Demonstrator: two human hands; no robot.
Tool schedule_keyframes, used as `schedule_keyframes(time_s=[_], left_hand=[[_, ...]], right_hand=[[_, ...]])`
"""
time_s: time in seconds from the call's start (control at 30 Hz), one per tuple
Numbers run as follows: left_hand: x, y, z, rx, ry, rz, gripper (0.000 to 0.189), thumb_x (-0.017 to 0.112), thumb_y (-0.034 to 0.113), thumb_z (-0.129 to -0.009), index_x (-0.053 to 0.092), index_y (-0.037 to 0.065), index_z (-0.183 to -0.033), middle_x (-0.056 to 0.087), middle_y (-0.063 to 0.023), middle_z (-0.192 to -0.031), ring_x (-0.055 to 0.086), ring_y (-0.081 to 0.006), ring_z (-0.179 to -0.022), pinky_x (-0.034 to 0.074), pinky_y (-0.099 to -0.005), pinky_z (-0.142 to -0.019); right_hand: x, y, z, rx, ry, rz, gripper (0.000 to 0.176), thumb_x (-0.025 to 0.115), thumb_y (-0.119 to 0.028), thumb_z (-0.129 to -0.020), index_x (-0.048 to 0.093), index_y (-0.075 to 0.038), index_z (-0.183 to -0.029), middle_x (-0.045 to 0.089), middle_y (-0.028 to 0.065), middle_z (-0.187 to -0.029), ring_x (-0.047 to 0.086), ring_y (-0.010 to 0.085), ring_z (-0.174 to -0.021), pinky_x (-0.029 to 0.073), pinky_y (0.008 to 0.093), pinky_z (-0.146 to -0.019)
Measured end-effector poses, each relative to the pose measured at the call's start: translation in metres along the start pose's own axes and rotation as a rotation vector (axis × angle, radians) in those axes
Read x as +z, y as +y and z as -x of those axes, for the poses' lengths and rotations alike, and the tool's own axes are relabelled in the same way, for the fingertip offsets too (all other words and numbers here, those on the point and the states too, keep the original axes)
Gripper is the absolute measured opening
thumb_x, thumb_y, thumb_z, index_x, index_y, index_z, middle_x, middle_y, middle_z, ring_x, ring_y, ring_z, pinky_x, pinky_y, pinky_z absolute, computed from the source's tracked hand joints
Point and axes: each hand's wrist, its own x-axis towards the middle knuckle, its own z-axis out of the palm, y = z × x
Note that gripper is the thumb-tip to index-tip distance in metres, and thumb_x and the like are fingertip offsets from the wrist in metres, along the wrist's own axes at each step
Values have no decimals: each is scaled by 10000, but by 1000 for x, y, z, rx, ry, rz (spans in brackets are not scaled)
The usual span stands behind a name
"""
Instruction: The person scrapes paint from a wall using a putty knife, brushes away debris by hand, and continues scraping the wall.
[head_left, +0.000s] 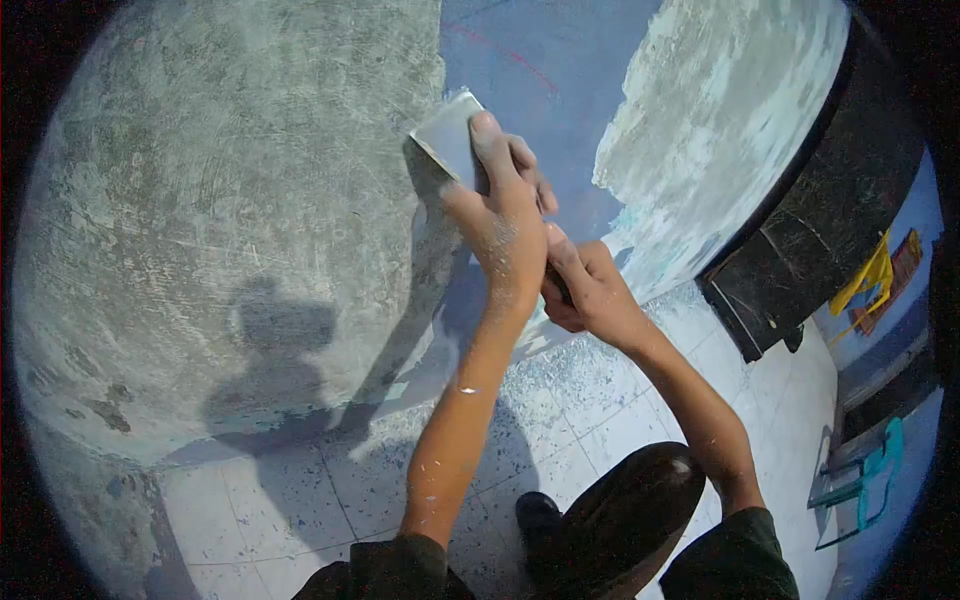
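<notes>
Both hands on one tool: a scraper with a flat, pale metal blade (pixel 450 135) and a dark handle, mostly covered by fingers. Tool lies against or very near the wall, right at the border between rough grey bare plaster (pixel 250 150) and a strip of smooth blue paint (pixel 560 80). Blade points up and a little left in view; cannot tell if its whole edge touches.

Left hand (pixel 508 225) is closed around the blade's lower part, one finger stretched along its face, skin dusted with pale powder. Right hand (pixel 590 290) sits lower, just beside the left wrist, fingers wrapped around the handle, thumb laid along it.

Right of the blue strip: a patchy pale grey area (pixel 700 90) with ragged margins, then a large black panel (pixel 820 225). White tiled floor (pixel 600 400) below, strewn with small bluish flakes, thickest at the wall's foot. Person's shadow (pixel 280 340) falls across plaster and tiles. Far right: a teal chair (pixel 870 490), tilted in view.
</notes>
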Motion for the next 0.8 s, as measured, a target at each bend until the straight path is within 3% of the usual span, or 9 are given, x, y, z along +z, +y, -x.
schedule_keyframes(time_s=[0.17,0.27,0.37,0.4,0.5,0.57,0.63,0.8], left_hand=[[-2,-28,3,-35,26,10,475,495,485,-955,453,65,-737,394,4,-638,362,-82,-511,275,-239,-485],[0,5,-8,-9,29,-50,490,527,492,-943,479,68,-701,407,17,-632,361,-74,-519,286,-243,-482],[5,-23,5,32,92,9,428,552,460,-941,512,65,-781,441,18,-667,404,-72,-551,320,-240,-494],[-6,-25,11,-214,-20,-23,395,566,432,-941,504,42,-957,501,0,-747,452,-72,-588,352,-223,-520],[3,-32,4,22,38,51,402,559,432,-943,499,35,-937,489,-6,-716,447,-76,-579,342,-222,-509],[15,-1,-11,4,121,315,407,534,413,-959,476,54,-776,417,24,-630,399,-66,-530,308,-228,-470],[7,26,-19,171,6,-1,505,496,391,-987,423,61,-612,364,52,-541,371,-48,-474,273,-226,-429],[9,-7,2,55,65,-16,498,483,365,-985,421,53,-602,406,34,-553,356,-47,-468,248,-232,-424]], right_hand=[[-15,11,7,34,-50,27,624,345,-503,-1019,429,-92,-558,348,-40,-465,313,54,-387,248,237,-366],[-3,-1,-8,-10,-86,-96,605,344,-511,-1018,447,-92,-594,344,-44,-474,307,48,-389,241,234,-367],[-11,16,10,38,-25,-85,609,340,-514,-1018,453,-90,-596,346,-44,-473,316,49,-391,246,234,-369],[-14,19,17,69,-28,-74,614,341,-513,-1017,457,-87,-591,354,-43,-469,327,47,-395,250,231,-372],[-15,10,11,29,-11,13,615,343,-509,-1018,459,-89,-585,358,-42,-466,332,51,-395,257,232,-375],[-8,-7,-7,-35,-41,32,618,347,-509,-1017,461,-91,-576,371,-37,-465,349,58,-396,267,235,-380],[3,-23,-17,-81,-103,-62,618,348,-507,-1018,463,-92,-574,375,-34,-463,355,61,-397,270,235,-381],[-3,-4,16,100,-2,-81,637,348,-522,-1012,437,-93,-549,360,-16,-448,338,68,-372,265,250,-356]])
